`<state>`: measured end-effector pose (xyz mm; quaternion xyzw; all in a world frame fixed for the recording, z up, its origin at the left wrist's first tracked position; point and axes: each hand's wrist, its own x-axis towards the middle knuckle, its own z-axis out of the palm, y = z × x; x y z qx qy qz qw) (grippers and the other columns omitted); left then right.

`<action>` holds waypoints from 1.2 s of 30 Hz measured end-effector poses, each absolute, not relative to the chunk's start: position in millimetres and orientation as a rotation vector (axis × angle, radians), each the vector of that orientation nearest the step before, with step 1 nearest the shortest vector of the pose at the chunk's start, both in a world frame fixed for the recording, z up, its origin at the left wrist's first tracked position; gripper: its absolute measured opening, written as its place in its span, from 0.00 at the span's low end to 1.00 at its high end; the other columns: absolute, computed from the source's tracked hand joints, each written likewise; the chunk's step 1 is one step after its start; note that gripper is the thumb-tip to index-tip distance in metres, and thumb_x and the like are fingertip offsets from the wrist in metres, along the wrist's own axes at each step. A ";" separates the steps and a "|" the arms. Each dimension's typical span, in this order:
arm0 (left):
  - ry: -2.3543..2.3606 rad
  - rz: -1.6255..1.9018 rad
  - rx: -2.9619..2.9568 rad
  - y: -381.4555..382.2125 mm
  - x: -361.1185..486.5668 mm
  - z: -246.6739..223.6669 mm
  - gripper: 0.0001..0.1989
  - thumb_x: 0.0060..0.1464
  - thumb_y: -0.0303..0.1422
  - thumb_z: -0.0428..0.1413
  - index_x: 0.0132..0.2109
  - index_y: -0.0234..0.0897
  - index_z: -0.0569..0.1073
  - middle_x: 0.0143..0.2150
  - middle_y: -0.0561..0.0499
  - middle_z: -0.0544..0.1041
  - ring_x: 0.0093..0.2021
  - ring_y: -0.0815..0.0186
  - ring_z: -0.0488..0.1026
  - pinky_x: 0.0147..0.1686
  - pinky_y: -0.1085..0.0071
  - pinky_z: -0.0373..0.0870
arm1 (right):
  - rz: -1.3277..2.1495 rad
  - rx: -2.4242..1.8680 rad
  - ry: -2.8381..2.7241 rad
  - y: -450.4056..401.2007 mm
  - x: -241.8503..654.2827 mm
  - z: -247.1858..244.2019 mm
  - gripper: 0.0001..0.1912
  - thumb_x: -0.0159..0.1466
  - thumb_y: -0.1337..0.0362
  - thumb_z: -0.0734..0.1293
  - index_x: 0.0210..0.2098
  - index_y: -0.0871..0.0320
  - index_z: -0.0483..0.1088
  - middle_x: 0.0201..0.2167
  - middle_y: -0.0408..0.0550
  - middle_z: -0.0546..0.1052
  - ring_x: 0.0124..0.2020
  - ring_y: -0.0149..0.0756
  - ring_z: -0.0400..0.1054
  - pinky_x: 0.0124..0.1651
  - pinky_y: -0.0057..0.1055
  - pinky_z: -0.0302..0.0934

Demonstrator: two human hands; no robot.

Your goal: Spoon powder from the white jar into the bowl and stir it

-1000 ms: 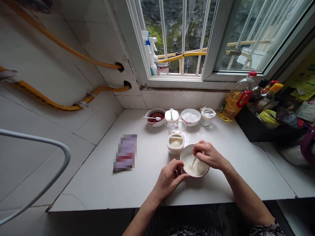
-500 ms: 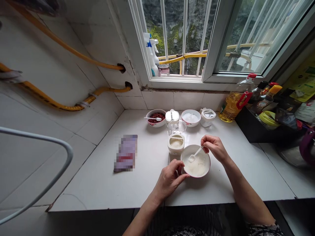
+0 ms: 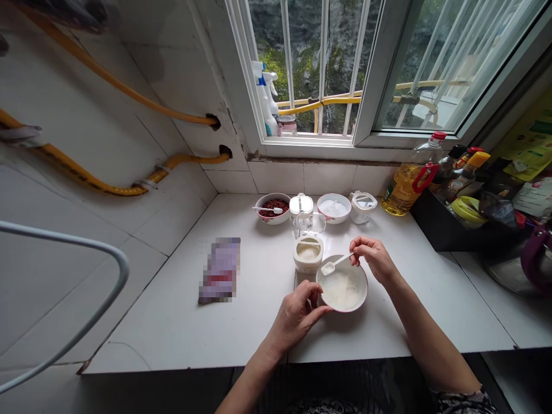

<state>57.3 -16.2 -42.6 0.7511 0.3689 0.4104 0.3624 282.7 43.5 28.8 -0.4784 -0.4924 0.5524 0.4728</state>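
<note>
My left hand grips the near left rim of a white bowl, thumb and fingers pinched on its edge. Inside lies a pale, off-white powder or grain. Between the fingertips of my right hand is the handle of a small white spoon, its scoop above the bowl's far left part and seemingly loaded with something pale. Just behind the bowl stands a cream seasoning jar, its clear lid flipped up and pale contents visible.
Along the back stand a bowl of dark red bits with a white spoon, a lidded jar, a bowl of white powder and a clear jar. A purple packet lies left. An oil bottle and black box are right.
My right hand has shifted slightly left, raising the spoon's scoop from over the bowl's contents toward the far left rim, near the open jar. My left hand keeps its hold on the bowl.
</note>
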 end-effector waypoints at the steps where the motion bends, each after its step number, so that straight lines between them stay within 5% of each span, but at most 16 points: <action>1: 0.951 1.056 1.941 -16.1 57.4 -43.3 0.12 0.59 0.41 0.58 0.41 0.37 0.68 0.31 0.55 0.67 0.27 0.71 0.65 0.27 0.75 0.66 | 1.336 -1.151 -1.198 43.8 282.0 27.4 0.04 0.51 0.64 0.66 0.25 0.59 0.69 0.15 0.43 0.73 0.19 0.30 0.63 0.26 0.29 0.58; 7: 0.958 1.055 1.967 -15.9 58.1 -45.8 0.13 0.59 0.42 0.58 0.41 0.37 0.68 0.31 0.55 0.66 0.27 0.71 0.64 0.28 0.75 0.66 | 0.962 -1.045 -1.360 36.3 268.4 19.1 0.07 0.62 0.60 0.66 0.36 0.57 0.68 0.27 0.46 0.78 0.29 0.35 0.72 0.35 0.34 0.67; 10: 0.959 1.050 1.965 -16.2 57.8 -45.2 0.12 0.59 0.41 0.59 0.41 0.37 0.68 0.31 0.56 0.66 0.27 0.71 0.64 0.28 0.75 0.65 | 0.544 -0.991 -1.685 32.3 263.3 16.3 0.02 0.66 0.66 0.63 0.38 0.55 0.67 0.31 0.48 0.79 0.31 0.36 0.73 0.41 0.39 0.68; 15: 0.959 1.057 1.969 -16.4 57.2 -44.9 0.12 0.59 0.41 0.58 0.41 0.37 0.68 0.31 0.56 0.66 0.28 0.71 0.64 0.27 0.75 0.65 | 0.053 -0.814 -1.996 30.3 263.7 18.0 0.12 0.65 0.76 0.60 0.40 0.54 0.68 0.33 0.46 0.80 0.30 0.35 0.72 0.52 0.47 0.64; 19: 0.946 1.060 1.970 -16.3 57.2 -44.5 0.12 0.59 0.41 0.58 0.41 0.37 0.68 0.31 0.55 0.66 0.27 0.71 0.64 0.27 0.76 0.65 | 0.312 -0.926 -1.741 27.1 272.9 23.9 0.08 0.64 0.73 0.62 0.38 0.55 0.68 0.29 0.45 0.77 0.30 0.36 0.73 0.41 0.38 0.67; 23: 0.946 1.069 1.973 -16.4 57.5 -43.7 0.12 0.60 0.42 0.58 0.41 0.37 0.68 0.31 0.55 0.66 0.27 0.71 0.65 0.27 0.76 0.66 | 0.640 -1.033 -1.665 26.4 288.3 31.3 0.07 0.58 0.72 0.60 0.28 0.56 0.67 0.20 0.39 0.68 0.20 0.30 0.63 0.27 0.30 0.60; 36: 0.960 1.061 1.978 -16.8 57.1 -41.6 0.12 0.60 0.42 0.58 0.41 0.37 0.68 0.31 0.55 0.66 0.27 0.71 0.65 0.27 0.76 0.66 | 0.919 -1.093 -2.115 27.4 282.6 40.0 0.06 0.49 0.72 0.58 0.20 0.57 0.63 0.19 0.42 0.66 0.26 0.31 0.58 0.29 0.27 0.53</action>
